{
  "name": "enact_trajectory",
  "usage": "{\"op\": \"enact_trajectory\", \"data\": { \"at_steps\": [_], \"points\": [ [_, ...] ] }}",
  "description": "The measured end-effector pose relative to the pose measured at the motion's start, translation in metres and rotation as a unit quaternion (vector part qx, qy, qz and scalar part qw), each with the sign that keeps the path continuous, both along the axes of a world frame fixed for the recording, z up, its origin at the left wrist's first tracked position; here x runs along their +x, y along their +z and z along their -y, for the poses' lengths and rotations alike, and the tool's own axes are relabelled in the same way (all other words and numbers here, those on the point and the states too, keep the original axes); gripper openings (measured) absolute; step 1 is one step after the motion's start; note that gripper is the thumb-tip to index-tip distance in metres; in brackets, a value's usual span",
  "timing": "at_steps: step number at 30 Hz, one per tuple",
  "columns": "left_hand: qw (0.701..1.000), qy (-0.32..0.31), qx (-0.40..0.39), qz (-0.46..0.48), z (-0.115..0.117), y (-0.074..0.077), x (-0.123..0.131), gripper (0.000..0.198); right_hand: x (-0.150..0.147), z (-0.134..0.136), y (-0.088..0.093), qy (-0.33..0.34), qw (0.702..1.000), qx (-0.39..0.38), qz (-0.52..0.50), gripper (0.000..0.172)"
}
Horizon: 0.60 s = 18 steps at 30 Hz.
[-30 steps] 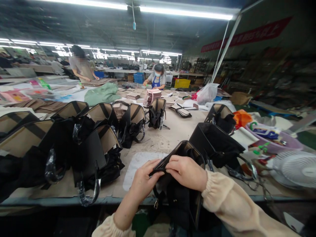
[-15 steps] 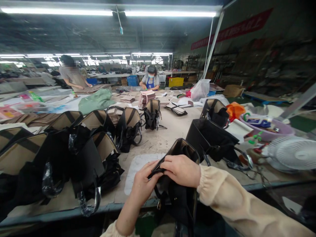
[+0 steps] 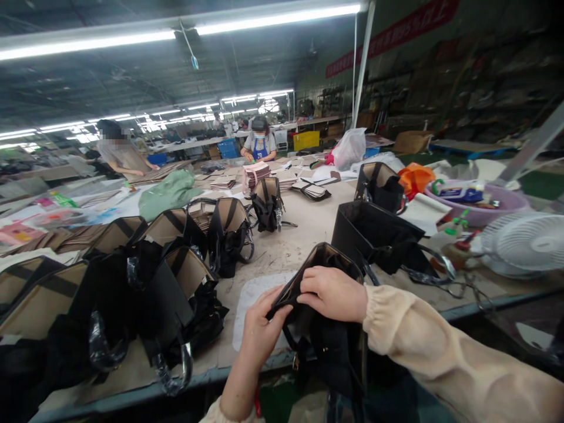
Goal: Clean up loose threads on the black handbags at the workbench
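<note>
A black handbag (image 3: 328, 346) leans at the table's front edge, its opening tilted up toward me. My left hand (image 3: 261, 326) is closed on the bag's left rim, thumb inside and fingers outside. My right hand (image 3: 332, 294) pinches the rim or lining a little further along, fingers curled over the opening. The fingertips of the right hand are partly hidden inside the bag. Just behind stands another open black handbag (image 3: 352, 235) with a plastic-wrapped handle. Several black handbags (image 3: 176, 299) with beige insides crowd the table to my left.
A white fan (image 3: 524, 244) and a purple basin (image 3: 493, 214) with bottles sit at the right. Stacks of brown pieces (image 3: 257, 171) and a green cloth (image 3: 170, 194) lie further back. Two people (image 3: 259, 141) work across the table. A metal post (image 3: 363, 64) rises at the right.
The view has tilted and shifted slightly. My right hand has moved a little along the rim, away from the left hand. The left hand keeps its grip on the handbag.
</note>
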State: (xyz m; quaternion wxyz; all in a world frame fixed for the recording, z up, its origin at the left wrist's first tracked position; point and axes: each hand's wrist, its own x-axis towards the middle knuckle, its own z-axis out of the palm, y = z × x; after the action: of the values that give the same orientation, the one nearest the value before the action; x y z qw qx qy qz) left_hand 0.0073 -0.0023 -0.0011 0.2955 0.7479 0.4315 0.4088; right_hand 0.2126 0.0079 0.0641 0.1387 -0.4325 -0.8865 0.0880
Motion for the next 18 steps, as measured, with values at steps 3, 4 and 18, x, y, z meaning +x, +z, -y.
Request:
{"op": "enact_trajectory", "data": {
  "at_steps": [3, 4, 18],
  "points": [
    [1.0, -0.001, -0.002, 0.002, -0.001, 0.001, 0.001, 0.031, 0.0, -0.002, 0.001, -0.004, 0.999, 0.0, -0.039, 0.021],
    [1.0, -0.001, -0.001, 0.003, -0.002, 0.002, 0.001, 0.031, 0.0, -0.002, 0.001, -0.001, 0.999, 0.001, -0.05, 0.018],
    [1.0, 0.002, 0.004, -0.017, -0.001, 0.006, 0.006, 0.031, -0.015, -0.004, -0.001, 0.101, 0.99, 0.1, -0.025, 0.022]
  ]
}}
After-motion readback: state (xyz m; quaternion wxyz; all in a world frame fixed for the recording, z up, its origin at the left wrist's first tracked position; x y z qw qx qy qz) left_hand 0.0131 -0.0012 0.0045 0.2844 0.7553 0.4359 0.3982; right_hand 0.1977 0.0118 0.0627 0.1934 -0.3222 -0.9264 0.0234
